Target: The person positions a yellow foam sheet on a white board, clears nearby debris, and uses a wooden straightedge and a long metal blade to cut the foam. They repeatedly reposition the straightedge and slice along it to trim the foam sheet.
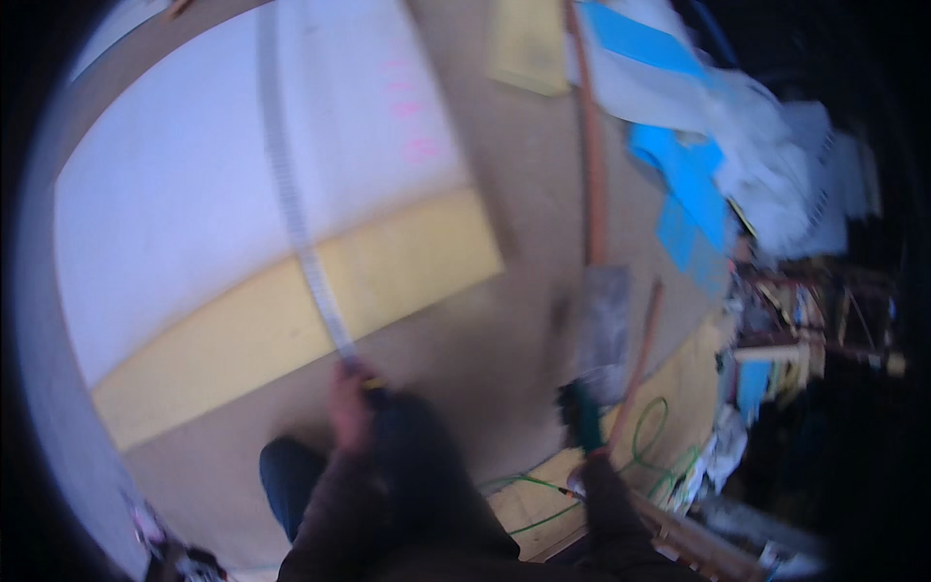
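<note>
My left hand (351,409) is bare and closed on the body of a tape measure (372,388), mostly hidden by the fingers. From it the metal tape (281,175) runs forward across a large block (194,204) with a white top and a yellow side face (320,301). Pink marks (412,116) show near the block's right edge. In a dark green glove, my right hand (582,417) is closed at the lower end of a flat grey blade-like tool (604,330). Motion blur hides the tool's exact kind and handle.
A long reddish-brown strip (592,165) lies on the brown floor (529,320), with a shorter one (645,354) by the tool. A yellow block (529,44) is farther off. White sheeting (756,136) and blue pieces (684,170) are heaped right. A green cord (645,456) curls near my right arm.
</note>
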The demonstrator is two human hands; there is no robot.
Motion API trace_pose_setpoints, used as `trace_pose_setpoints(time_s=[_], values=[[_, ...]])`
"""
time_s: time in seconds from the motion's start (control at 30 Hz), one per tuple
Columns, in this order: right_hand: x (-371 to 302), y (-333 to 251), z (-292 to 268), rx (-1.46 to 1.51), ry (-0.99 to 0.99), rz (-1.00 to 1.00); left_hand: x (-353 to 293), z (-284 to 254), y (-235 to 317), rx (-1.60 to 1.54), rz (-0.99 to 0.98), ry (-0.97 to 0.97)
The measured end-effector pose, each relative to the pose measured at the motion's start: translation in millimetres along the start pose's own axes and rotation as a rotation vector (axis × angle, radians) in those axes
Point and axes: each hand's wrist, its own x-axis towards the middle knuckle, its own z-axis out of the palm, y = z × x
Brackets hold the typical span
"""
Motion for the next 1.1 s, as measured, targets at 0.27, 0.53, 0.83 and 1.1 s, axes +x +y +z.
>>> trace_pose_setpoints(time_s=[0.27,0.53,0.83,1.1], values=[[-74.9,189.2,86.3,0.913,-0.437,0.546,2.4,-104.5,114.3,0.09,0.421,0.421],[41.3,192.4,-40.8,-0.671,0.273,-0.276,-113.3,-331.6,86.9,0.394,0.508,0.695],[216.9,51.7,-66.2,-0.804,0.383,0.087,-278.4,-464.4,-23.4,1.806,-0.286,0.528],[197.6,60.9,-122.5,-0.486,0.304,-0.415,-239.3,-364.1,-4.0,1.424,-0.515,0.796]])
